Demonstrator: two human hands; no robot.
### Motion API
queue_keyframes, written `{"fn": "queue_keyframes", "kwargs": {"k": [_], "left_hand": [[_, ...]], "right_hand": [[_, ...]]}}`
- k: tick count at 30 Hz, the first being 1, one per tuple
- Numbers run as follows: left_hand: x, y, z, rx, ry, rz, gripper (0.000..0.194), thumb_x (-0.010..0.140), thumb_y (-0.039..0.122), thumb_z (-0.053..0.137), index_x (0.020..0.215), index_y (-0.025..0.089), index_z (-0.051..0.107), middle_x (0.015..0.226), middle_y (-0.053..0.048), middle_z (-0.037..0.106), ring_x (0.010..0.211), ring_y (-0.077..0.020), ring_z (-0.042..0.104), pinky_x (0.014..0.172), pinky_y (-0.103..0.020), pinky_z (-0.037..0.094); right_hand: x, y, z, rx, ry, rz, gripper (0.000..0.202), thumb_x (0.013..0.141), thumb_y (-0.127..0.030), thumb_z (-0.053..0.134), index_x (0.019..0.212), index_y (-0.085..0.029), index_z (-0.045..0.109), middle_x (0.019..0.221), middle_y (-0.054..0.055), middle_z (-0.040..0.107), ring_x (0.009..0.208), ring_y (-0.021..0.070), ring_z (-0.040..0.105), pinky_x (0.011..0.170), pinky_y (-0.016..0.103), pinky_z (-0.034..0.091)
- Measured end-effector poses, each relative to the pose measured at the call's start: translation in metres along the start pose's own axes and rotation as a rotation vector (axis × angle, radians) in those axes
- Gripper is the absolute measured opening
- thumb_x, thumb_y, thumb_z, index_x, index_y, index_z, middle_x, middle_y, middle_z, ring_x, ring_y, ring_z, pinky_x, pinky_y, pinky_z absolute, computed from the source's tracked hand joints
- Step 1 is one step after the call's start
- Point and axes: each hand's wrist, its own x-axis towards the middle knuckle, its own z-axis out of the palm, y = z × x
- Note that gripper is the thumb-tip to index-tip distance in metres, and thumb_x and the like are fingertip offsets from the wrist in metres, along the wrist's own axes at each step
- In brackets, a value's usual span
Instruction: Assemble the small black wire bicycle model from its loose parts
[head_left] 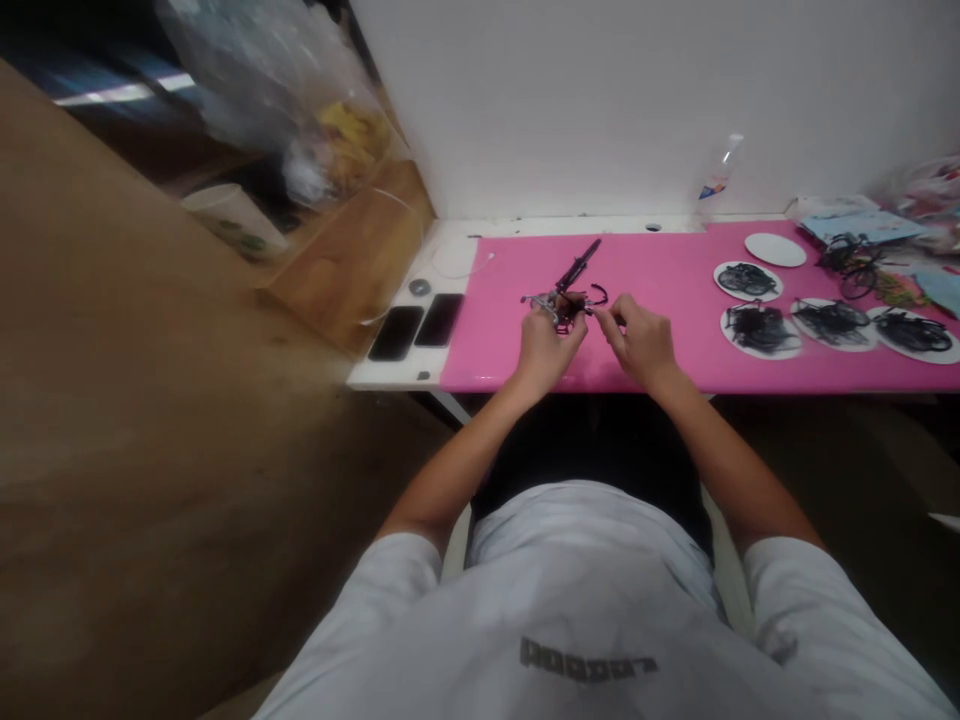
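My left hand (546,352) is closed around a small dark assembly (576,268) of thin black and grey parts, which looks like part of a miniature bicycle. A long black piece of it points up and away, and a curved black piece sticks out at its right. My right hand (643,342) pinches at the right end of this assembly, thumb and forefinger pressed together near a tiny part. What lies between those fingertips is too small to make out. Both hands are just above the pink table cover (517,350).
Several white plates at the right hold black thin parts, one plate (776,250) being bare. Behind them lie a dark miniature bicycle (855,268) and plastic packets. Two dark phones (416,325) lie at the left edge. A clear bottle (721,168) stands by the white wall.
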Motion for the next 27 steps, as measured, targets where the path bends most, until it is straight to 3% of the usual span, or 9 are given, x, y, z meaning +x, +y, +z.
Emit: {"fn": "queue_keyframes", "kwargs": {"k": [3, 7, 14, 18, 22, 27], "left_hand": [[0.007, 0.0, -0.006, -0.1, -0.031, -0.041, 0.023, 0.094, 0.021, 0.075, 0.117, 0.019, 0.077, 0.11, -0.008, 0.083, 0.095, -0.0185, 0.079, 0.089, -0.032, 0.063], [0.016, 0.004, -0.016, -0.352, -0.149, -0.212, 0.026, 0.089, 0.024, 0.081, 0.113, 0.017, 0.079, 0.104, -0.008, 0.084, 0.092, -0.0196, 0.081, 0.086, -0.033, 0.065], [0.025, 0.002, -0.025, -0.591, -0.28, -0.43, 0.023, 0.084, 0.027, 0.084, 0.105, 0.018, 0.081, 0.102, -0.009, 0.083, 0.09, -0.0204, 0.082, 0.079, -0.031, 0.064], [0.026, -0.001, -0.023, -0.597, -0.263, -0.466, 0.024, 0.082, 0.023, 0.08, 0.105, 0.019, 0.081, 0.095, -0.007, 0.081, 0.087, -0.019, 0.079, 0.076, -0.03, 0.064], [0.026, 0.0, -0.022, -0.596, -0.24, -0.467, 0.026, 0.077, 0.023, 0.076, 0.103, 0.018, 0.081, 0.1, -0.009, 0.082, 0.089, -0.0193, 0.077, 0.076, -0.03, 0.064], [0.026, -0.004, -0.021, -0.621, -0.23, -0.428, 0.025, 0.074, 0.023, 0.077, 0.098, 0.018, 0.081, 0.102, -0.008, 0.082, 0.086, -0.0172, 0.075, 0.074, -0.028, 0.062]], "right_hand": [[0.0, -0.003, -0.001, 0.027, 0.002, -0.037, 0.067, 0.115, -0.074, 0.029, 0.094, -0.022, 0.067, 0.081, 0.008, 0.076, 0.07, 0.0212, 0.068, 0.063, 0.034, 0.04], [-0.001, -0.005, -0.001, 0.041, 0.075, -0.088, 0.06, 0.117, -0.063, 0.034, 0.088, -0.024, 0.068, 0.08, 0.011, 0.074, 0.077, 0.0238, 0.069, 0.07, 0.037, 0.048], [0.0, -0.005, -0.002, 0.171, 0.227, 0.006, 0.051, 0.115, -0.065, 0.043, 0.09, -0.026, 0.065, 0.086, 0.01, 0.073, 0.085, 0.026, 0.068, 0.074, 0.041, 0.055], [0.001, -0.005, 0.002, 0.339, 0.146, 0.124, 0.047, 0.114, -0.068, 0.045, 0.104, -0.026, 0.062, 0.097, 0.009, 0.077, 0.091, 0.024, 0.073, 0.074, 0.037, 0.056], [0.0, -0.002, 0.011, 0.549, 0.016, 0.232, 0.047, 0.113, -0.073, 0.042, 0.113, -0.027, 0.052, 0.088, 0.003, 0.076, 0.078, 0.0189, 0.072, 0.068, 0.031, 0.054], [-0.003, 0.008, 0.022, 0.649, -0.112, 0.255, 0.047, 0.113, -0.077, 0.035, 0.114, -0.03, 0.042, 0.069, -0.008, 0.058, 0.057, 0.0149, 0.059, 0.057, 0.027, 0.048]]}}
